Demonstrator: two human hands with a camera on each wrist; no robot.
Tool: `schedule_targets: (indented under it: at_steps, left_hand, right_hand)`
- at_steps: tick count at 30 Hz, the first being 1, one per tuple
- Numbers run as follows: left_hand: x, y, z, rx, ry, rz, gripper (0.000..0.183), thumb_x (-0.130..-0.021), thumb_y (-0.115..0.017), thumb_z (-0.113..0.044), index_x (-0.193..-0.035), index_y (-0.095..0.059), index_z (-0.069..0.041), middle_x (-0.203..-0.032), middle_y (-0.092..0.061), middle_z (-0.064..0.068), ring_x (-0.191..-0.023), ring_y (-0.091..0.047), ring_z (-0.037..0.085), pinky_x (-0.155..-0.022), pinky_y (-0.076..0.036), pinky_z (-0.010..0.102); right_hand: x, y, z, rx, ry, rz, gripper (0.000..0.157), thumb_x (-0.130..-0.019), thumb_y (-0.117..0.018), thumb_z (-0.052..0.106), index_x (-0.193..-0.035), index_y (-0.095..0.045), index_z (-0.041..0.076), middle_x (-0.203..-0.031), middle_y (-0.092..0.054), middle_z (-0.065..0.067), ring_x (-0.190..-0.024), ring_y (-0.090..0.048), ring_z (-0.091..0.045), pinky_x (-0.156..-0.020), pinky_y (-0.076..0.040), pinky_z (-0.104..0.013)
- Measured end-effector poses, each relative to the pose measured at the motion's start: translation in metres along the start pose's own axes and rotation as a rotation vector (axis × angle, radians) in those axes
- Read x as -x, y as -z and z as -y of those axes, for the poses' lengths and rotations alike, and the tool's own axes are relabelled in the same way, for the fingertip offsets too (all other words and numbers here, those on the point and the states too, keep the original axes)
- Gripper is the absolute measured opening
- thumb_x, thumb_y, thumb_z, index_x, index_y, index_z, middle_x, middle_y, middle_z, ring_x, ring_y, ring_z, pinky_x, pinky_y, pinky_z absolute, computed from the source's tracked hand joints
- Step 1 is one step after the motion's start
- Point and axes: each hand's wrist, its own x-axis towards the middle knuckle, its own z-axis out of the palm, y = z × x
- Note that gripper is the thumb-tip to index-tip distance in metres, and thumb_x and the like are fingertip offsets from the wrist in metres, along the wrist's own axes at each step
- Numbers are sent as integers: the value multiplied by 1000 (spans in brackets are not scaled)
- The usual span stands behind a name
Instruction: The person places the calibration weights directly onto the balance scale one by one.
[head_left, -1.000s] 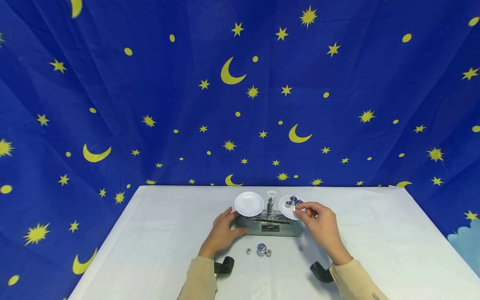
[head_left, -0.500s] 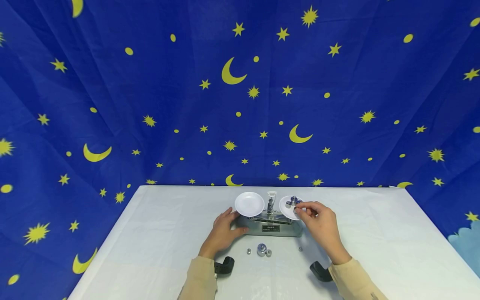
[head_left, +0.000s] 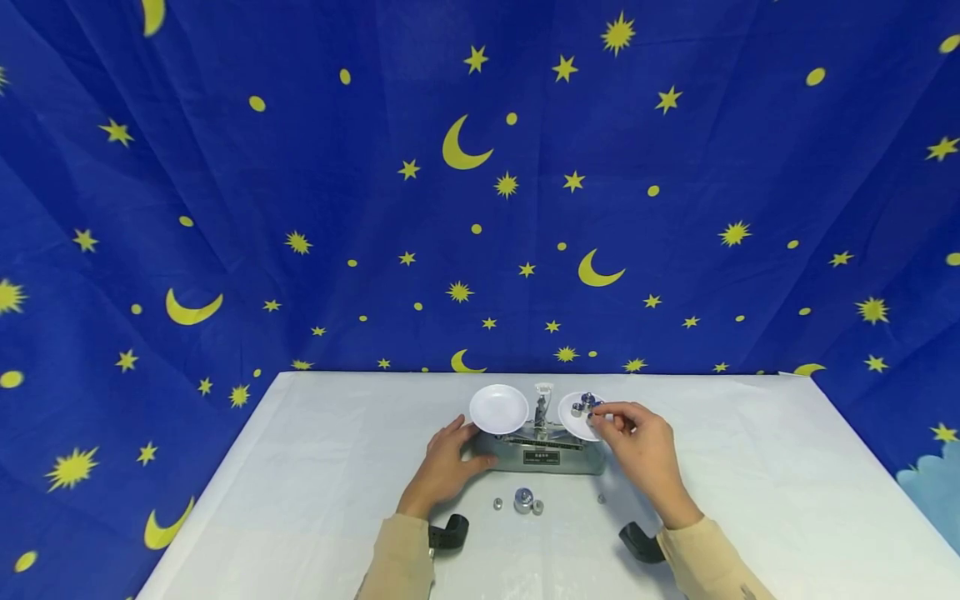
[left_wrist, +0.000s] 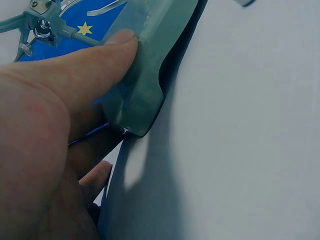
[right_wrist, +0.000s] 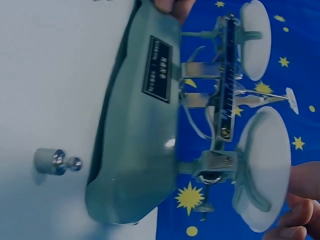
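A grey-green balance scale [head_left: 540, 458] stands on the table. My left hand [head_left: 447, 462] grips the left end of its base, and the left wrist view shows the thumb [left_wrist: 112, 55] on the front face. The left pan [head_left: 498, 408] is bare. Several metal weights [head_left: 588, 402] stand on the right pan [head_left: 570, 425]. With thumb and index finger my right hand [head_left: 641, 446] pinches a small weight [head_left: 591, 417] at that pan's near right side. The right wrist view has this hand's curled fingers [right_wrist: 300, 215] partly behind the pan [right_wrist: 270, 160], which hides the weight.
On the table in front of the scale stand a large weight [head_left: 523, 500] and two small ones, the left [head_left: 498, 503] and the right [head_left: 537, 506]. Another tiny weight [head_left: 601, 498] lies further right. A blue star-patterned cloth [head_left: 375, 208] hangs behind the white table [head_left: 750, 467].
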Motion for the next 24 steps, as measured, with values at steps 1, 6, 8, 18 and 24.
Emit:
schedule_targets:
  at_steps: [1, 6, 8, 18, 24]
  left_hand:
    - [0, 0, 0, -1, -2, 1, 64, -87, -78, -35, -139, -58, -3, -148, -51, 19, -145, -30, 44, -115, -21, 69]
    - [0, 0, 1, -2, -9, 2, 64, -87, -78, -34, -139, -58, -3, -147, -52, 19, -145, -30, 44, -116, -21, 69]
    - [0, 0, 1, -4, -10, 1, 64, -87, -78, -33, -139, -58, -3, -147, -52, 19, -146, -30, 44, -116, -21, 69]
    - [1, 0, 0, -5, -1, 3, 64, -87, -78, -34, -139, -58, -3, -148, -51, 19, -145, -30, 44, -115, -21, 69]
    - [-1, -1, 1, -3, 11, 7, 65, -87, -78, -35, -140, -58, -4, -149, -50, 18, -146, -29, 44, -116, -21, 69]
  right_hand:
    - [0, 1, 1, -5, -11, 2, 7, -84, -79, 5, -91, -78, 7, -69, -53, 1, -63, -45, -9, -54, -36, -20]
    - [2, 4, 9, -50, -56, 27, 7, -85, -78, 6, -92, -78, 7, -69, -53, 0, -59, -43, -8, -49, -35, -19]
    - [5, 4, 14, -77, -64, 43, 7, -86, -77, 6, -93, -77, 7, -70, -53, 0, -57, -42, -7, -46, -34, -19]
    - [16, 0, 35, -162, -49, 98, 12, -85, -79, 5, -96, -77, 6, -71, -52, 0, -56, -42, -6, -47, -36, -19]
    - [21, -5, 41, -198, -52, 127, 14, -83, -80, 3, -96, -76, 5, -71, -52, 1, -57, -43, -6, -47, -37, -18]
